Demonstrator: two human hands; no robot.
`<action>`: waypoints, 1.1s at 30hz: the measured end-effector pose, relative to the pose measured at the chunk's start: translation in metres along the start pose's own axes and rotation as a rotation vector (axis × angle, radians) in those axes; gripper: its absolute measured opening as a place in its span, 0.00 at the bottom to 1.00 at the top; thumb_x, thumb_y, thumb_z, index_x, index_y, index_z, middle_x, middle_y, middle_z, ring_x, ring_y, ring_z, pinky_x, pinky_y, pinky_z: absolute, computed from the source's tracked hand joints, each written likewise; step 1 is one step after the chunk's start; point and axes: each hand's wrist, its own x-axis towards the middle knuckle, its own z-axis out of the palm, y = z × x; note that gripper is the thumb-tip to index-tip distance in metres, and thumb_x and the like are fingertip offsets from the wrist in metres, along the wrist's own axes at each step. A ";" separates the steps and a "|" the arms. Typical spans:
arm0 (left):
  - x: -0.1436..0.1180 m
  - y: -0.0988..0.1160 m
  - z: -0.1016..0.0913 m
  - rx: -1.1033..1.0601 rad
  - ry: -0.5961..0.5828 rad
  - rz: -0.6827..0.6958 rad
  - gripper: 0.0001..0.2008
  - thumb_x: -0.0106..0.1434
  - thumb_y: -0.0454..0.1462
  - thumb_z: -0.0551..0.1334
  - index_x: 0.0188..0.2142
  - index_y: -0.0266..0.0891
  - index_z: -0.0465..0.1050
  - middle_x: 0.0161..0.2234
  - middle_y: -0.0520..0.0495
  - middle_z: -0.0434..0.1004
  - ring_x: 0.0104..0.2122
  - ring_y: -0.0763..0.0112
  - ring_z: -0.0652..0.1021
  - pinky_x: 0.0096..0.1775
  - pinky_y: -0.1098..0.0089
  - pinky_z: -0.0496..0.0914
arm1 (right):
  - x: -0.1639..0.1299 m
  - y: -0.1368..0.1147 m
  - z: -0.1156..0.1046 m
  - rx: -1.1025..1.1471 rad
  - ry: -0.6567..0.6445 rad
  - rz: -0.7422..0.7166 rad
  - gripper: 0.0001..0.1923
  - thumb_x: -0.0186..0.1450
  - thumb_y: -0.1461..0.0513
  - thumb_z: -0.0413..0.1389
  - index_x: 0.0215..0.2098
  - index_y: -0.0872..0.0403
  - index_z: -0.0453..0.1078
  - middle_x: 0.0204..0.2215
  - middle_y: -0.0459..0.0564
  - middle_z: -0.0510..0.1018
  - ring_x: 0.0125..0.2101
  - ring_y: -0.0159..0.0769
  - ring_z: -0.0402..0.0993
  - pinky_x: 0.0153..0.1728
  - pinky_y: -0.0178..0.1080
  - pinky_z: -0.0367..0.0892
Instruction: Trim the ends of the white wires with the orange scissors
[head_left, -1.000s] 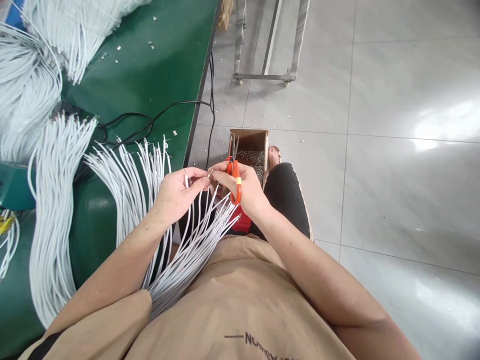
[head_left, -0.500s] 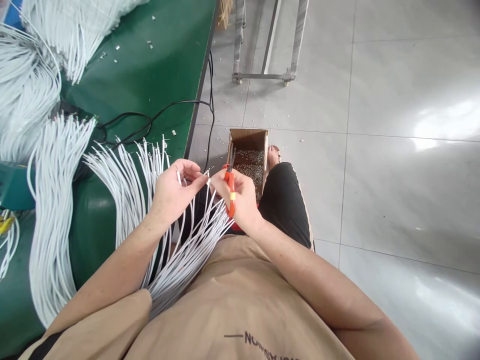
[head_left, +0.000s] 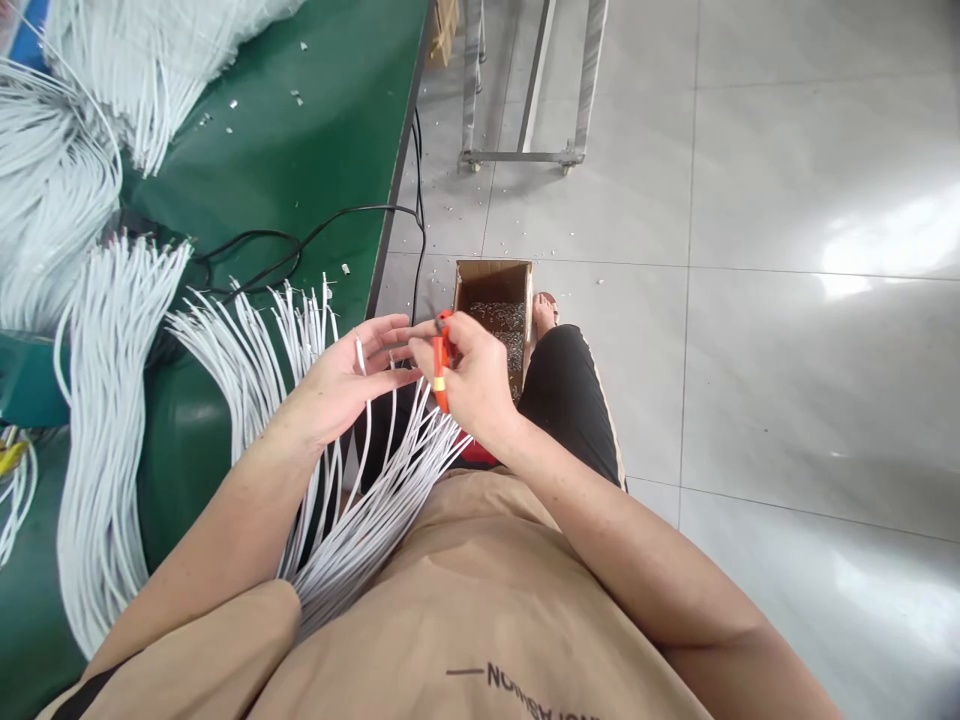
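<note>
My left hand (head_left: 352, 375) has its fingers stretched out, with a white cable (head_left: 361, 356) caught between the thumb and the palm. Another cable end shows between its thumb and fingers. My right hand (head_left: 476, 370) is wrapped around orange-handled scissors (head_left: 439, 372), whose dark blades point up and away and are blurred. Its fingertips meet those of my left hand, so what lies between them is partly hidden. Below both hands, a loose bundle of white cables (head_left: 390, 510) runs across my lap.
On the green table (head_left: 322, 110) lie more white cable bundles (head_left: 105, 420), a black cord (head_left: 337, 212) and small scraps. A cardboard box (head_left: 491, 285) holding cut bits stands on the floor between my legs. A metal frame on casters (head_left: 525, 156) stands beyond it.
My left fingers have spread from their pinch on a cable end. My right hand has shifted slightly left and up, turning the scissors so that their blades tilt left.
</note>
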 end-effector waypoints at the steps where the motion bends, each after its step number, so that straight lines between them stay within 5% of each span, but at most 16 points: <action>1: 0.000 0.000 0.000 0.009 0.002 -0.008 0.28 0.47 0.31 0.71 0.49 0.40 0.68 0.51 0.43 0.71 0.48 0.65 0.75 0.47 0.65 0.73 | 0.001 -0.001 0.001 0.012 -0.068 -0.013 0.10 0.62 0.60 0.52 0.24 0.55 0.66 0.26 0.46 0.70 0.28 0.30 0.64 0.33 0.35 0.61; 6: 0.003 -0.005 -0.008 0.143 0.045 -0.002 0.25 0.45 0.34 0.72 0.44 0.37 0.71 0.36 0.49 0.75 0.37 0.71 0.77 0.43 0.68 0.72 | 0.002 0.000 0.004 0.178 -0.138 0.158 0.11 0.58 0.57 0.56 0.23 0.55 0.67 0.23 0.44 0.69 0.24 0.28 0.62 0.28 0.34 0.59; 11: 0.003 -0.008 -0.010 0.216 0.097 0.025 0.21 0.48 0.37 0.71 0.40 0.37 0.70 0.29 0.51 0.76 0.30 0.72 0.78 0.39 0.68 0.73 | 0.005 0.001 -0.003 0.663 -0.299 0.412 0.12 0.54 0.55 0.61 0.29 0.56 0.72 0.20 0.42 0.70 0.23 0.27 0.64 0.28 0.33 0.61; 17: 0.000 -0.006 -0.005 0.231 0.092 0.086 0.22 0.50 0.40 0.70 0.42 0.39 0.66 0.27 0.51 0.77 0.28 0.69 0.79 0.32 0.69 0.72 | 0.007 0.006 -0.006 0.893 -0.436 0.433 0.15 0.52 0.53 0.63 0.27 0.57 0.71 0.22 0.43 0.71 0.25 0.27 0.64 0.30 0.33 0.61; 19: 0.000 -0.006 -0.005 0.240 0.110 0.103 0.22 0.49 0.40 0.70 0.41 0.40 0.65 0.27 0.52 0.77 0.28 0.68 0.79 0.34 0.67 0.73 | 0.004 0.010 -0.006 0.733 -0.368 0.387 0.15 0.55 0.51 0.60 0.28 0.56 0.71 0.22 0.43 0.70 0.25 0.27 0.64 0.30 0.34 0.60; 22: -0.001 -0.004 -0.005 0.253 0.138 0.122 0.23 0.49 0.39 0.71 0.41 0.40 0.64 0.28 0.53 0.77 0.28 0.69 0.80 0.38 0.65 0.73 | 0.000 0.016 -0.009 0.190 -0.235 0.274 0.14 0.58 0.52 0.57 0.29 0.56 0.71 0.25 0.46 0.72 0.26 0.30 0.65 0.29 0.35 0.58; 25: -0.002 -0.002 -0.003 0.298 0.162 0.142 0.22 0.48 0.38 0.71 0.41 0.40 0.65 0.29 0.53 0.78 0.28 0.69 0.79 0.39 0.66 0.73 | -0.003 0.018 -0.011 -0.273 -0.248 0.107 0.14 0.60 0.54 0.55 0.24 0.56 0.68 0.27 0.49 0.73 0.26 0.31 0.65 0.27 0.35 0.55; 33: -0.005 0.000 0.002 0.463 0.239 0.192 0.22 0.50 0.37 0.69 0.43 0.40 0.66 0.30 0.50 0.78 0.31 0.69 0.78 0.38 0.67 0.71 | -0.002 -0.002 -0.017 -0.620 -0.380 0.029 0.16 0.64 0.54 0.50 0.26 0.55 0.70 0.27 0.53 0.76 0.27 0.37 0.70 0.29 0.38 0.58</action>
